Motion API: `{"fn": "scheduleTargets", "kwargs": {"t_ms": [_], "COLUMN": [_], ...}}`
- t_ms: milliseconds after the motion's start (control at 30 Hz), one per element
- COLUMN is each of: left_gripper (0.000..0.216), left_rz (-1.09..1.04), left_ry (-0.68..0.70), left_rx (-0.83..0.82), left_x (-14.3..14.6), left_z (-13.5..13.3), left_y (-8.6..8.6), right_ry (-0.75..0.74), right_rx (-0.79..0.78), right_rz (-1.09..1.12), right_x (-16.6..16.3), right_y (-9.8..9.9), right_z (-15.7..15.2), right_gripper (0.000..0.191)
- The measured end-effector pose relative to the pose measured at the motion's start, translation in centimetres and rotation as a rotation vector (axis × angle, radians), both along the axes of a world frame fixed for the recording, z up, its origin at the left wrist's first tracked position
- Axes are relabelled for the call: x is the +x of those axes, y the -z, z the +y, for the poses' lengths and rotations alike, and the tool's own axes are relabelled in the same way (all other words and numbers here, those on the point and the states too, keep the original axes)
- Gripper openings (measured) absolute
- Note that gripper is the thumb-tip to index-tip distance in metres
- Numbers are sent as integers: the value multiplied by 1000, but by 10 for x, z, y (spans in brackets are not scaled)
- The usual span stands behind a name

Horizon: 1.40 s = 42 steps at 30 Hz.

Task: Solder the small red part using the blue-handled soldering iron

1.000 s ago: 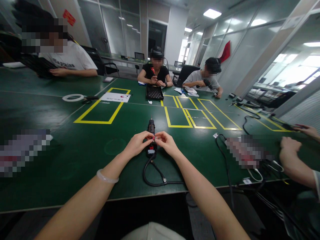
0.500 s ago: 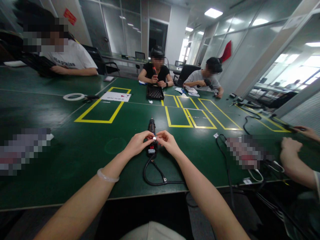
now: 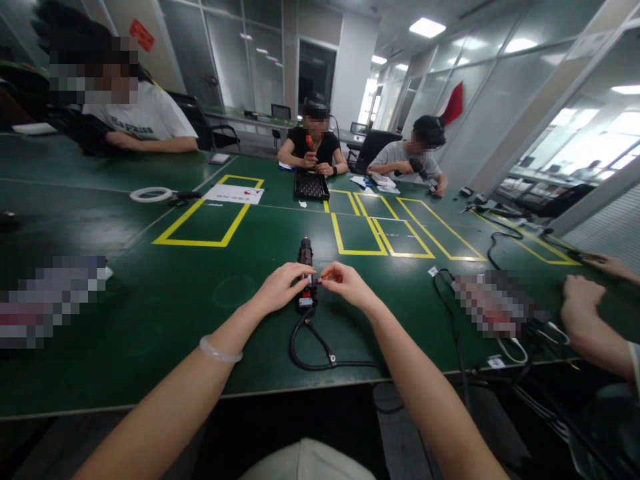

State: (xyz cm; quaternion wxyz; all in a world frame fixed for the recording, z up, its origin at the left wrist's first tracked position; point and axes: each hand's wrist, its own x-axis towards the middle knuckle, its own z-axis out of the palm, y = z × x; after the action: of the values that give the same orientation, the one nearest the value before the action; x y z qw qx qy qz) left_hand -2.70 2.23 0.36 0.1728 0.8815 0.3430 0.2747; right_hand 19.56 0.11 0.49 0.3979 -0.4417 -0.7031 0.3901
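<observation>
A black power screwdriver [image 3: 305, 251] with a red patch lies on the green table, its tip pointing away from me. Over its body is my left hand [image 3: 283, 287], thumb and fingers curled towards each other. A small pale bit shows at those fingertips, too small to name. To the right of the screwdriver, my right hand [image 3: 347, 285] pinches a tiny red and white part [image 3: 319, 281] between thumb and fingers. A small gap separates the two hands. The screwdriver's black cord [image 3: 295, 347] loops towards me.
Yellow tape outlines [image 3: 360, 253] mark the table [image 3: 175, 320]. Across it stand a black tray [image 3: 311, 197], a white sheet [image 3: 233, 194] and a white ring [image 3: 150, 195]. Several people sit around; a neighbour's hand [image 3: 583, 290] rests at the right, near cables [image 3: 453, 320].
My right hand has drawn a little to the right, away from my left, with the small part now apart from the left fingertips. My left hand has barely moved.
</observation>
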Motion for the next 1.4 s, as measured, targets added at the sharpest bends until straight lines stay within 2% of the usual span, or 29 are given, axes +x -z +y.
{"fn": "scheduleTargets", "kwargs": {"t_ms": [100, 200, 333, 567, 767, 1167, 1300, 1400], "left_gripper": [37, 40, 42, 47, 48, 48, 48, 50], "left_rz": [92, 167, 154, 157, 156, 167, 173, 178], "left_ry": [15, 30, 56, 48, 64, 22, -2, -26], "left_rx": [-25, -73, -84, -110, -102, -119, -144, -153], "left_x": [-1, -2, -3, -1, -1, 4, 7, 9], "left_z": [2, 3, 2, -3, -3, -5, -6, -6], "left_y": [6, 13, 20, 21, 19, 23, 21, 22], "right_ry": [-59, -62, -44, 43, 34, 34, 49, 108], "right_rx": [-46, -74, -75, 101, 6, 108, 170, 185], "right_rz": [-97, -55, -42, -152, -52, -203, -290, -327], "right_x": [5, 5, -1, -10, -11, -11, -19, -30], "right_y": [3, 15, 25, 21, 22, 11, 6, 6], "right_z": [-10, -17, -21, -24, -27, -36, -42, -50], "right_gripper": [19, 21, 23, 15, 20, 8, 11, 22]}}
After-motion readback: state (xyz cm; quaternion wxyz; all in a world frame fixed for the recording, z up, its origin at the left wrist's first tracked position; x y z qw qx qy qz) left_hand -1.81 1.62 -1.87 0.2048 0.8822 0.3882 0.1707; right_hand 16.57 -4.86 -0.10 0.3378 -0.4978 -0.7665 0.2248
